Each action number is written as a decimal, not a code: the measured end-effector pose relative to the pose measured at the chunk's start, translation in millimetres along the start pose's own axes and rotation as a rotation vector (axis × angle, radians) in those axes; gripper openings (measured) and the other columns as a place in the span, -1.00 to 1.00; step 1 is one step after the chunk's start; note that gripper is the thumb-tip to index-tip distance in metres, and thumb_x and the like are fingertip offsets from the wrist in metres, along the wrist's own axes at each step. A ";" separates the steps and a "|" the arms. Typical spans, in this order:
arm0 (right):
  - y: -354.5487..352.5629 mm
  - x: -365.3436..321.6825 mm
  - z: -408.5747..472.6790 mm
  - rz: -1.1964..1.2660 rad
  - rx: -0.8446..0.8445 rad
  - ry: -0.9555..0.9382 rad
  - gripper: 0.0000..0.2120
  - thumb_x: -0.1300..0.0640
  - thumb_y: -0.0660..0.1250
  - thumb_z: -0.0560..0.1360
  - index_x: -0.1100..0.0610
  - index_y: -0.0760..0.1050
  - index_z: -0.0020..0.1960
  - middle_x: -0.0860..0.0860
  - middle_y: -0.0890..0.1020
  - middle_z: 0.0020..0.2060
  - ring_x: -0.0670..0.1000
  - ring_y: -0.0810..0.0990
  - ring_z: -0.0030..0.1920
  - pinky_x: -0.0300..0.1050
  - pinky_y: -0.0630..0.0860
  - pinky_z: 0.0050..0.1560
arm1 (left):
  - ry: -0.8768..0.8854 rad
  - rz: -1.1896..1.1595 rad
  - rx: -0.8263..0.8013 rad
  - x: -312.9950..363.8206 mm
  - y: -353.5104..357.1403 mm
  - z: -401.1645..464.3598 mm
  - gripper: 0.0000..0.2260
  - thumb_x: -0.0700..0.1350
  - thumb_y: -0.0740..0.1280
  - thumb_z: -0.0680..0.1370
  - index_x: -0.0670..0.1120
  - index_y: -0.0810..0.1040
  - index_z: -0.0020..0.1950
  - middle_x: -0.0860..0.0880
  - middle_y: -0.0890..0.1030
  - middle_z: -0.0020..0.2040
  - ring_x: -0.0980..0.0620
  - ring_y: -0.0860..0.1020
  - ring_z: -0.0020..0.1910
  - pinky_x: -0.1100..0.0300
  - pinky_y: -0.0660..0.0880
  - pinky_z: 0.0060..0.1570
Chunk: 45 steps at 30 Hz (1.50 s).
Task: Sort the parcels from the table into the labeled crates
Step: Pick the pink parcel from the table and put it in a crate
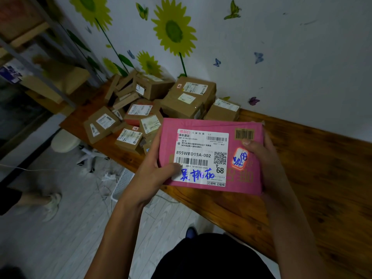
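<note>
The wooden tabletop (pixel 314 178) runs along the wall, with a heap of brown parcels (pixel 161 109) at its far end. Above its near edge, a pink parcel (pixel 211 156) is held label-up. The left hand (pixel 155 168) grips its left side, thumb on the label; the right hand (pixel 261 156) grips its right side, fingers probably curled underneath.

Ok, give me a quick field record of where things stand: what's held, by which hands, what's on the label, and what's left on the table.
held: pink parcel
left hand: grips its left edge, thumb on label
right hand: grips its right edge
label: faces the camera, printed 855WBD15A-002, blue handwriting
remaining: pile of brown cardboard parcels at the wooden table's far end
crates: none clearly in view
</note>
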State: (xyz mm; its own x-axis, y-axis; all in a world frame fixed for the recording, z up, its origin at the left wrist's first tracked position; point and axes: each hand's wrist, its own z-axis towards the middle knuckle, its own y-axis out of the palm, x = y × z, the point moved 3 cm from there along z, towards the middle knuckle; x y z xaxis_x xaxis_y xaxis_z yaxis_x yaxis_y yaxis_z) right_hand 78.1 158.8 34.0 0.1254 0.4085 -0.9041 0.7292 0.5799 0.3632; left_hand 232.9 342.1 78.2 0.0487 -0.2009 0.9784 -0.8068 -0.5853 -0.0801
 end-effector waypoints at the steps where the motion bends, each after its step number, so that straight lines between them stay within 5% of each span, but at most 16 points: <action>1: 0.3 0.2 -0.3 -0.002 -0.001 0.005 -0.35 0.01 0.43 0.34 -0.07 0.40 0.42 0.05 0.72 0.03 0.09 0.75 -0.11 -0.08 0.64 -0.30 | -0.001 0.007 -0.001 -0.5 -0.2 0.0 -0.15 -0.17 0.47 0.35 0.37 0.15 0.46 0.01 0.68 0.16 -0.14 0.68 0.10 0.07 0.64 -0.07; 7: 0.6 0.7 -2.2 -0.003 -0.002 0.011 -0.41 0.06 0.44 0.43 0.00 0.39 0.43 0.03 0.73 -0.01 0.08 0.75 -0.13 -0.10 0.64 -0.32 | 0.005 0.002 0.058 -0.4 2.7 -1.6 -0.18 -0.21 0.50 0.44 0.29 0.16 0.51 0.07 0.69 0.11 -0.10 0.70 0.05 0.12 0.64 -0.12; 10: 2.7 2.0 -3.5 -0.008 -0.027 0.015 -0.39 0.03 0.46 0.39 -0.11 0.39 0.40 0.02 0.73 0.01 0.10 0.75 -0.08 -0.04 0.66 -0.26 | 0.020 -0.042 0.174 0.7 3.0 -0.3 -0.40 -0.15 0.40 0.50 0.29 0.29 0.43 0.08 0.70 0.06 -0.11 0.71 -0.02 0.13 0.64 -0.18; 14: 4.1 3.9 -5.6 -0.013 -0.098 -0.006 -0.55 0.14 0.36 0.55 -0.33 0.37 0.26 -0.05 0.72 0.05 0.07 0.74 0.00 -0.05 0.67 -0.19 | 0.004 -0.089 0.241 1.6 -0.4 1.1 -0.37 0.00 0.37 0.45 0.15 0.33 0.52 0.03 0.71 0.07 -0.12 0.71 -0.01 0.09 0.64 -0.15; 22: -0.3 6.1 -4.8 -0.005 -0.183 -0.060 -0.43 0.18 0.29 0.41 -0.33 0.35 0.28 -0.12 0.71 0.05 0.03 0.72 0.06 -0.11 0.65 -0.15 | -0.003 -0.106 0.292 -0.9 0.2 4.2 -0.45 0.06 0.33 0.48 0.13 0.37 0.48 0.01 0.71 0.09 -0.10 0.71 -0.02 0.07 0.66 -0.12; 26: 2.7 9.4 -7.0 0.038 -0.115 -0.067 -0.38 0.16 0.32 0.41 -0.15 0.37 0.44 -0.02 0.70 0.12 0.10 0.72 0.07 -0.04 0.66 -0.16 | -0.010 -0.124 0.324 -5.7 -0.7 8.1 -0.60 0.04 0.35 0.50 0.18 0.47 0.35 -0.01 0.71 0.10 -0.10 0.72 -0.05 0.04 0.63 -0.13; 32: 9.3 15.2 -4.6 0.071 0.089 -0.102 -0.62 0.20 0.31 0.60 -0.12 0.45 0.35 -0.02 0.72 0.06 0.07 0.75 -0.05 -0.12 0.65 -0.26 | 0.055 -0.197 0.445 -14.2 -5.8 21.5 -0.76 -0.11 0.38 0.57 0.09 0.57 0.22 -0.08 0.70 0.11 -0.12 0.71 -0.06 0.07 0.59 -0.17; 37: 8.7 19.4 -14.8 0.069 0.247 -0.130 -0.67 0.05 0.37 0.54 -0.20 0.49 0.27 -0.03 0.72 0.11 0.08 0.74 0.02 0.02 0.70 -0.08 | 0.038 -0.184 0.365 -22.6 -6.2 40.4 -0.87 -0.10 0.36 0.60 0.13 0.57 0.07 -0.12 0.68 0.11 -0.13 0.70 -0.03 -0.03 0.59 -0.09; 41: -0.1 25.0 -32.0 0.070 0.430 -0.128 -0.59 0.01 0.39 0.49 -0.11 0.48 0.33 0.00 0.70 0.12 0.04 0.74 -0.01 -0.10 0.68 -0.16 | 0.005 -0.164 0.196 -29.2 2.5 57.0 -0.92 -0.05 0.38 0.59 0.13 0.57 0.05 -0.10 0.68 0.08 -0.10 0.70 -0.06 0.00 0.58 -0.11; 45: -26.6 29.7 -64.3 0.059 0.722 -0.090 -0.83 0.06 0.38 0.57 0.08 0.46 0.10 0.20 0.68 0.06 0.12 0.74 -0.08 0.06 0.70 -0.13 | -0.062 -0.173 -0.134 -30.5 33.5 76.6 -0.64 0.06 0.51 0.37 0.10 0.59 0.14 -0.10 0.68 0.12 -0.12 0.68 -0.03 0.03 0.59 -0.11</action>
State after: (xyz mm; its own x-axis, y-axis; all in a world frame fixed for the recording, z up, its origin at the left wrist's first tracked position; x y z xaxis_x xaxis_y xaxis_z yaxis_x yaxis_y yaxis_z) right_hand 19.2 200.8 12.0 0.2105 0.3471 -0.9139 0.9775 -0.0632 0.2011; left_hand 249.5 268.5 31.1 0.2262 -0.1565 0.9614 -0.8539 -0.5067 0.1184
